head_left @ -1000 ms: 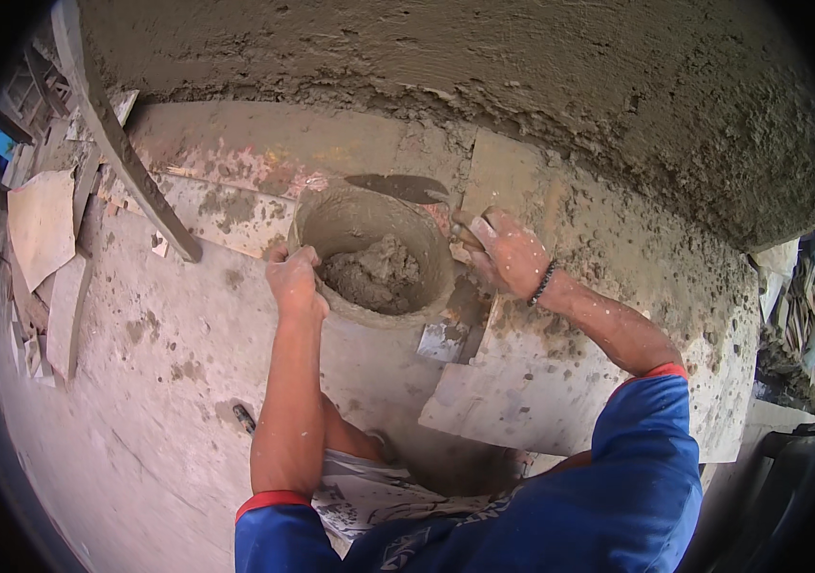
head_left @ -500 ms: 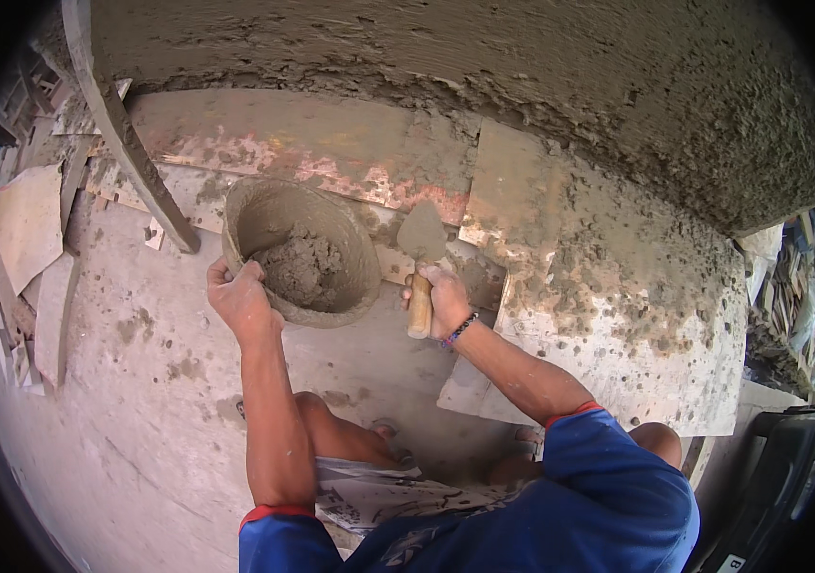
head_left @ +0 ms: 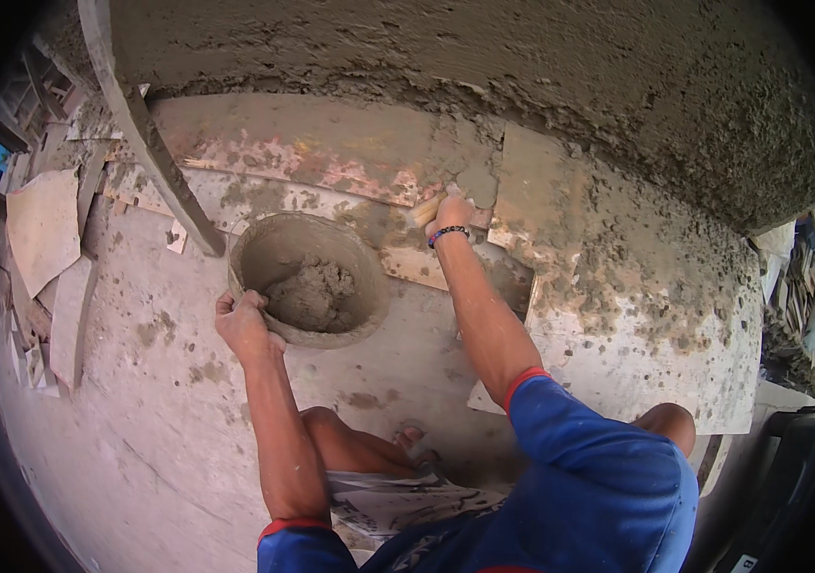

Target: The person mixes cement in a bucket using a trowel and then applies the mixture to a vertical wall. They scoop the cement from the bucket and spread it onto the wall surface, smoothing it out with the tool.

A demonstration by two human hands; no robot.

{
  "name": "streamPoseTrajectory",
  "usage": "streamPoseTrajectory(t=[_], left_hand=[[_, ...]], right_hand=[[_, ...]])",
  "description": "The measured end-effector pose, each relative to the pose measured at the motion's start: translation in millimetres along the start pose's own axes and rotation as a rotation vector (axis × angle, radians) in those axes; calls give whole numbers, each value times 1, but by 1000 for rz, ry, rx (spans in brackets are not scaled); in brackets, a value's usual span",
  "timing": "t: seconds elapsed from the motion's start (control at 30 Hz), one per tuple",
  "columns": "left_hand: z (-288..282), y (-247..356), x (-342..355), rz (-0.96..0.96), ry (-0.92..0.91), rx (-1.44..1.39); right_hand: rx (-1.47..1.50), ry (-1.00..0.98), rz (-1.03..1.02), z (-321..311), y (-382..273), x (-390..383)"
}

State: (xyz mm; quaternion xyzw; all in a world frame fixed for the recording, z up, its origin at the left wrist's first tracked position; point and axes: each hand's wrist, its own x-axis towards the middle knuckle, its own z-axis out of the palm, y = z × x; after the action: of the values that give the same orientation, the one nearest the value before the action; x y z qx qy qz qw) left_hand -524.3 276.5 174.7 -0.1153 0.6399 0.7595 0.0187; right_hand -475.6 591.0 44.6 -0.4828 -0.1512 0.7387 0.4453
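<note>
My left hand [head_left: 242,323] grips the near rim of a round, mortar-caked pan [head_left: 307,277] that sits on the floor with a lump of grey mortar [head_left: 310,293] inside. My right hand [head_left: 450,212] reaches forward past the pan and holds a trowel by its wooden handle [head_left: 426,209]. The trowel's blade [head_left: 472,177] is loaded with mortar and lies against the boards at the foot of the rough plastered wall [head_left: 484,67]. A beaded band is on my right wrist.
A long straightedge [head_left: 145,134] leans against the wall at the left. Flat boards [head_left: 637,315] spattered with mortar lie along the wall's base. Broken tile pieces [head_left: 40,229] are stacked at far left. My bare knees and foot [head_left: 407,441] are below the pan.
My right hand took up the trowel from beside the pan and moved it forward to the wall's base. The pan shifted left under my left hand, as my view moved.
</note>
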Motion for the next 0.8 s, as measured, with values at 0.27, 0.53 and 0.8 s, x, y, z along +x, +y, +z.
streamPoseTrajectory(t=[0.27, 0.53, 0.8], left_hand=[[20, 2, -5, 4, -42, -38], [30, -9, 0, -43, -39, -54], [52, -7, -10, -86, -82, -70]], right_hand=[[-186, -171, 63, 23, -47, 74], [-394, -81, -216, 32, -24, 57], [-444, -199, -337, 22, -33, 44]])
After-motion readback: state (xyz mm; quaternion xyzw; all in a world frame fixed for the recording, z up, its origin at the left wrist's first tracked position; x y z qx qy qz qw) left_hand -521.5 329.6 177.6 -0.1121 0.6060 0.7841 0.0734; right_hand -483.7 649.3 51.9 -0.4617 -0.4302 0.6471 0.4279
